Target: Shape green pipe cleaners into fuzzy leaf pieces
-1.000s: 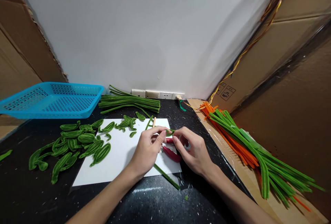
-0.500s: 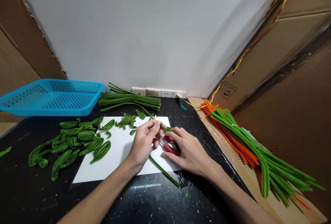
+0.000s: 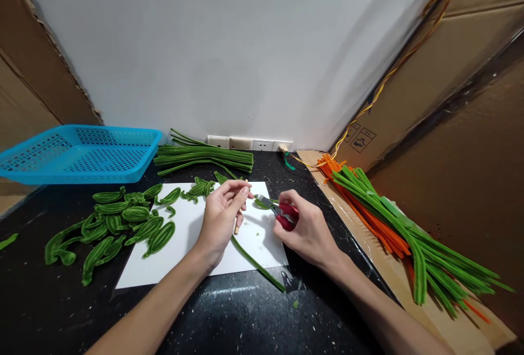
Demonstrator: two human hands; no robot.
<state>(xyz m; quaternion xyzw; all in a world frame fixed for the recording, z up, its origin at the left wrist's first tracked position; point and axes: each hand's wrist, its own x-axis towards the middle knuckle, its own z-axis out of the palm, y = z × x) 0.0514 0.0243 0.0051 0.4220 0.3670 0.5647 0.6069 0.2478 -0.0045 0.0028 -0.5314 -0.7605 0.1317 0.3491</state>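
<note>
My left hand [image 3: 224, 210] is closed over the white paper [image 3: 184, 256], its thumb and forefinger pinched together. A thin wooden stick [image 3: 236, 230] shows below its fingers, its tip just above them. From under this hand a green pipe cleaner [image 3: 258, 266] slants down to the right past the paper's edge; whether the fingers grip it is hidden. My right hand [image 3: 309, 226] is wrapped round red-handled pliers [image 3: 286, 217], their metal jaws pointing at my left fingertips. A green looped piece [image 3: 262, 203] lies beneath the jaws. Several leaf-shaped green pipe-cleaner pieces [image 3: 136, 214] lie to the left.
A blue perforated basket [image 3: 139, 175] stands at the back left. Behind the paper lies a bundle of dark green pipe cleaners [image 3: 204, 155], near wall sockets [image 3: 263, 146]. Green stems [image 3: 393, 224] and orange stems [image 3: 368, 221] lie on cardboard at right, beside a cardboard box [image 3: 450, 142].
My right hand has drawn back to the right and lifted the pliers off the paper, their jaws now showing. My left hand has shifted slightly left, and the wooden stick shows below its fingers.
</note>
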